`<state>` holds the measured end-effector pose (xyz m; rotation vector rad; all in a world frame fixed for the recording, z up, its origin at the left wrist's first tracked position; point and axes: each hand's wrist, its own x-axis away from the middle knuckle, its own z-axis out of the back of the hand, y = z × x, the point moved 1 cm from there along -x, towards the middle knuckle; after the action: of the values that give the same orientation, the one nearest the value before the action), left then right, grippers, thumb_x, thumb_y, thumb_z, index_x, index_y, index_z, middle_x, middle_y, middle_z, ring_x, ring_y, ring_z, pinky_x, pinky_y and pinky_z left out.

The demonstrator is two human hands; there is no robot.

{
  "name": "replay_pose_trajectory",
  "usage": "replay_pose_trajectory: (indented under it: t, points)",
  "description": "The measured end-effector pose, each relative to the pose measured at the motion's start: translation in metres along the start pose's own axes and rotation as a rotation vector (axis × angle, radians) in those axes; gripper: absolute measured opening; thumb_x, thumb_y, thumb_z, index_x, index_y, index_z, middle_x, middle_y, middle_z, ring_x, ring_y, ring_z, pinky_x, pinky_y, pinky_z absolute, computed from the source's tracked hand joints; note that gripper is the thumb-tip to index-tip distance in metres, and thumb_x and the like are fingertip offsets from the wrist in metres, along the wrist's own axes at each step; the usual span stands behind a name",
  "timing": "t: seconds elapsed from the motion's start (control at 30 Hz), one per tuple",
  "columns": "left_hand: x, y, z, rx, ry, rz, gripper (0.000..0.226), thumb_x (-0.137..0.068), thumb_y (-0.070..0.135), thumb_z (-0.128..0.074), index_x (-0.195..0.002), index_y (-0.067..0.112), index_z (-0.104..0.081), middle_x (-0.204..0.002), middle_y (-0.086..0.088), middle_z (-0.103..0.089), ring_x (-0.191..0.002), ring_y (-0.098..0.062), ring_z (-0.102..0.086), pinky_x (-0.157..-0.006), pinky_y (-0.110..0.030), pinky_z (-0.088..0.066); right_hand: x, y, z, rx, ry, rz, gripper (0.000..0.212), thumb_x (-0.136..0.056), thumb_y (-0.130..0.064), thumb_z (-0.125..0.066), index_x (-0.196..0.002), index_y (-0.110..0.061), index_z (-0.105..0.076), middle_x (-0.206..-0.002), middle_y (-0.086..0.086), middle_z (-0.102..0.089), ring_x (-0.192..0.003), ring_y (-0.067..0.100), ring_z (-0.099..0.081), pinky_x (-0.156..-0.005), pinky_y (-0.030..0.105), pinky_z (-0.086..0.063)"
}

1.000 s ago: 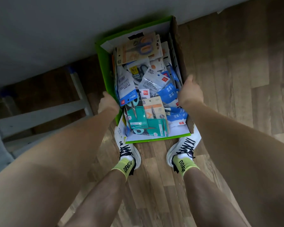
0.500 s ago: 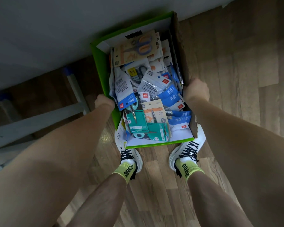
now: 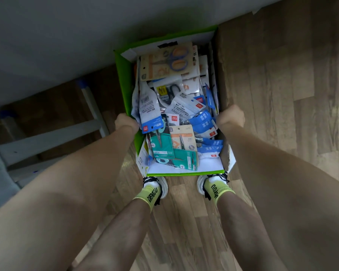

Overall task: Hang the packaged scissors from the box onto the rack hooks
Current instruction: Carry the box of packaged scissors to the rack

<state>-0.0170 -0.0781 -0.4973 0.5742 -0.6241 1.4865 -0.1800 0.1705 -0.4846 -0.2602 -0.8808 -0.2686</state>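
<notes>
Head view: nothing is hung yet and no rack hooks are in sight. Left hand (image 3: 125, 122) and right hand (image 3: 231, 118) each grip a side wall of the green cardboard box (image 3: 123, 75), above the wooden floor (image 3: 282, 94), brimming with carded packaged scissors (image 3: 170, 106).

box (image 3: 123, 79) top open | packets (image 3: 170, 122) heaped to rim | wall (image 3: 86, 26) close behind

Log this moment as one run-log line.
left hand: grips green cardboard box | right hand: grips box | packaged scissors: inside | rack: unseen
</notes>
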Motion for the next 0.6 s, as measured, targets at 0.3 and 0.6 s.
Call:
replay_pose_trajectory:
  t: [0.3, 0.6]
  points:
    - [0.098, 0.001, 0.032, 0.000, -0.052, -0.061, 0.034, -0.095, 0.024, -0.056, -0.118, 0.000, -0.060, -0.123, -0.020, -0.060, -0.111, -0.036, -0.059, -0.090, -0.037, -0.049, 0.066, 0.055, 0.057, 0.016, 0.037, -0.047, 0.030, -0.089, -0.009, -0.061, -0.116, 0.004, -0.061, -0.121, 0.025, -0.062, -0.115, 0.040, -0.057, -0.091, 0.038, -0.048]
    - [0.225, 0.009, 0.095, -0.064, -0.048, -0.152, 0.040, -0.092, 0.031, -0.059, -0.118, 0.001, -0.059, -0.126, -0.020, -0.059, -0.114, -0.038, -0.057, -0.093, -0.039, -0.048, 0.177, 0.104, 0.148, -0.134, 0.057, -0.121, 0.031, -0.092, -0.009, -0.054, -0.120, 0.003, -0.059, -0.126, 0.024, -0.060, -0.120, 0.039, -0.056, -0.096, 0.038, -0.046]
